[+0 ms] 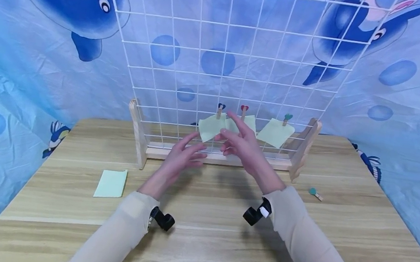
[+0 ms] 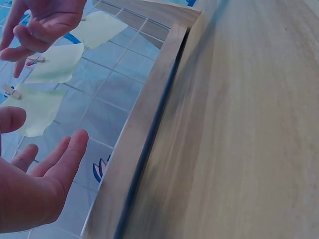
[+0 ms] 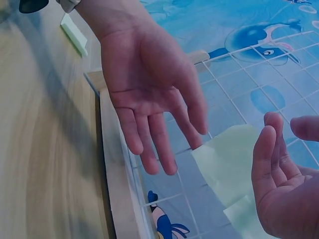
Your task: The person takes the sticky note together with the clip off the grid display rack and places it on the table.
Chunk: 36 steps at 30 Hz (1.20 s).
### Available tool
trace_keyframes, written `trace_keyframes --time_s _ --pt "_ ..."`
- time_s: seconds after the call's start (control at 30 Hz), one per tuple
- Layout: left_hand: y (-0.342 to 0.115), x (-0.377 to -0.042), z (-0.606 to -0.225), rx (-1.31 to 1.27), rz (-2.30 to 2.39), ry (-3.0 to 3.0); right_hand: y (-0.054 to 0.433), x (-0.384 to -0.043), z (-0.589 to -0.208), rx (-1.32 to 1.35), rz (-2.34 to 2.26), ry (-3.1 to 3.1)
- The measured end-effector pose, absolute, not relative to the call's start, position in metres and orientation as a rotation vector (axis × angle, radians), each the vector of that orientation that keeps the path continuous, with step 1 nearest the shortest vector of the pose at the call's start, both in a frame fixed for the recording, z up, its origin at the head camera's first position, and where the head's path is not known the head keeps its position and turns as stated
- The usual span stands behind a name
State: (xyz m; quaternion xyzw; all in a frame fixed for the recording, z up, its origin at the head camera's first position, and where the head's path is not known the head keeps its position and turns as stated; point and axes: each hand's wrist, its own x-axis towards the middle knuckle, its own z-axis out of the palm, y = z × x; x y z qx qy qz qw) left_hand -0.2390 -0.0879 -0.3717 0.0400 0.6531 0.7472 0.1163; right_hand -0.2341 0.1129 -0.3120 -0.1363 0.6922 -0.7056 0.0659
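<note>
Three pale green paper notes hang on a white wire grid. A clothespin with a dark blue heart (image 1: 219, 111) grips the left note (image 1: 210, 126), one with a red heart (image 1: 244, 110) the middle note (image 2: 57, 64), and one with a green heart (image 1: 287, 118) the right note (image 1: 275, 133). My left hand (image 1: 185, 154) is below the left note with its fingers spread; its index fingertip is close to the note's edge, and I cannot tell if they touch. Relaxed and holding nothing, my right hand (image 1: 242, 146) is in front of the middle note, partly hiding it.
The grid (image 1: 225, 53) stands upright in a wooden base (image 1: 214, 158) with two side posts. A green note pad (image 1: 111, 183) lies on the table at left. A loose green-heart clothespin (image 1: 315, 194) lies at right. A blue dolphin-print cloth (image 1: 23, 82) hangs behind.
</note>
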Motion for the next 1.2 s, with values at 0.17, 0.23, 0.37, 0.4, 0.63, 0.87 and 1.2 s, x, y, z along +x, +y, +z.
trace_keyframes --time_s 0.17,0.23,0.37,0.4,0.63,0.87,1.2 --pt "-0.086 -0.242 -0.370 0.155 2.199 1.890 0.107 -0.241 -0.307 -0.411 -2.146 2.066" --pt "-0.084 -0.243 -0.369 0.174 2.204 1.876 0.105 -0.244 -0.305 -0.408 -2.155 2.052" --pt "-0.082 -0.244 -0.368 0.194 2.205 1.870 0.101 -0.250 -0.304 -0.396 -2.162 2.040" --pt "-0.081 -0.245 -0.368 0.205 2.204 1.868 0.099 -0.252 -0.303 -0.393 -2.165 2.034" --pt "-0.076 -0.251 -0.366 0.265 2.206 1.866 0.092 -0.258 -0.302 -0.353 -2.215 1.990" --pt "-0.072 -0.253 -0.363 0.215 2.238 1.847 0.089 -0.263 -0.300 -0.331 -2.248 1.958" --pt "-0.071 -0.254 -0.362 0.127 2.256 1.858 0.081 -0.267 -0.298 -0.176 -2.304 2.008"
